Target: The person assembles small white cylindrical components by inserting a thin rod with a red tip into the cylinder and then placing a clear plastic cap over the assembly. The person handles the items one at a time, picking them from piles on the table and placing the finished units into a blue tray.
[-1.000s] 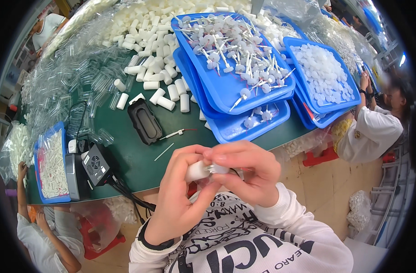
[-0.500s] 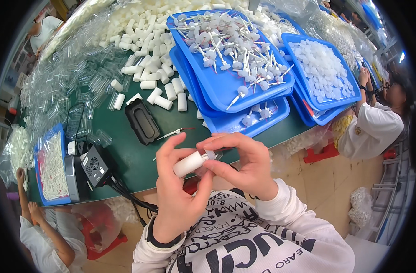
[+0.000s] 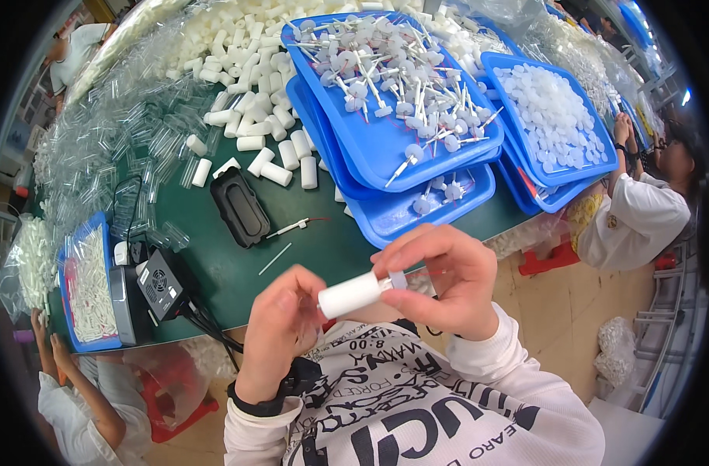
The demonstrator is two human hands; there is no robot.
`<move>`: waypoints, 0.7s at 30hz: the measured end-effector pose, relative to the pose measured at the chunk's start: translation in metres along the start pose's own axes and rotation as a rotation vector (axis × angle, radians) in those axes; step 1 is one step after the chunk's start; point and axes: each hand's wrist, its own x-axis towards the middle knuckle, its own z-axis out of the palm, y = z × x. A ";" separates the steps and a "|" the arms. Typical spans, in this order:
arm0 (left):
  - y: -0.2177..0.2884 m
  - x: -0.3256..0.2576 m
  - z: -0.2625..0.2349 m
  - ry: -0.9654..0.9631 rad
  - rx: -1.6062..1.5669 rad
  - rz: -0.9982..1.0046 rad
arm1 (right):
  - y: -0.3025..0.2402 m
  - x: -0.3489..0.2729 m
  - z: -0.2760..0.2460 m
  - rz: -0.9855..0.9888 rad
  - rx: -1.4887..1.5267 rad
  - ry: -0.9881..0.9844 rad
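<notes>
A white cylinder [image 3: 350,295] with a frosted disc cap [image 3: 396,280] at its right end is held in front of my chest. My right hand [image 3: 447,283] pinches it at the cap between thumb and fingers, and a thin red wire shows by that hand. My left hand [image 3: 280,326] is curled at the cylinder's left end; what lies inside its fingers is hidden, though something see-through seems to show there. On the green table ahead lie a black open case [image 3: 240,208], a small white stick with a red wire [image 3: 290,227] and a thin clear rod [image 3: 275,259].
Stacked blue trays [image 3: 401,180] hold wired disc pieces; another blue tray [image 3: 556,175] carries frosted discs. White cylinders [image 3: 275,173] and clear tubes [image 3: 129,116] are heaped behind. At left stand a black box with a fan [image 3: 164,283] and a tray of sticks [image 3: 106,225]. People sit at both sides.
My right hand has moved right and slightly up or outward with the capped cylinder. My left hand has shifted left to the cylinder's end and its fingers have curled in. The clear rod is now uncovered.
</notes>
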 end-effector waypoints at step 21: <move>0.006 -0.007 0.030 0.117 1.191 0.759 | -0.011 -0.007 -0.002 0.082 -0.139 -0.078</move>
